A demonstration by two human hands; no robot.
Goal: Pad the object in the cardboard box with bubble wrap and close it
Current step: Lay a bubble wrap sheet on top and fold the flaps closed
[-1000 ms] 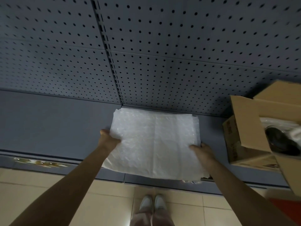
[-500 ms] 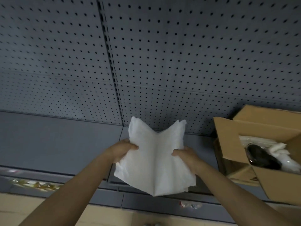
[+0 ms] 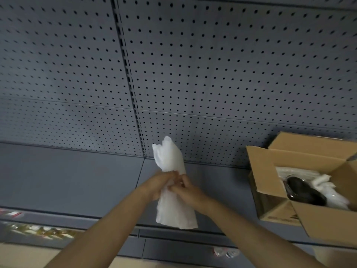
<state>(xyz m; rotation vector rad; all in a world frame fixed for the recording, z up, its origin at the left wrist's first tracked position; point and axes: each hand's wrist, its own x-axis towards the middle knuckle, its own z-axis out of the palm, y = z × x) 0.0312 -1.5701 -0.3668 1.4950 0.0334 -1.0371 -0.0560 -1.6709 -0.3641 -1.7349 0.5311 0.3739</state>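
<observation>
A white sheet of bubble wrap (image 3: 172, 206) is squeezed into a narrow upright bundle above the grey shelf. My left hand (image 3: 156, 183) and my right hand (image 3: 186, 190) meet at its middle, both closed around it. To the right stands an open cardboard box (image 3: 264, 171) with its flaps up. Inside it lies a dark rounded object (image 3: 303, 190) with white padding (image 3: 328, 192) beside and behind it.
The grey shelf (image 3: 77, 180) runs across the view, backed by a perforated grey panel (image 3: 193, 74). A lower shelf level at the bottom left holds packaged goods (image 3: 38, 229). A small clear item (image 3: 226, 252) sits below the shelf's front edge.
The bubble wrap was a flat sheet held by its two sides. My hands came together, folding and bunching it into a narrow bundle. The view has tilted up and the box shows more.
</observation>
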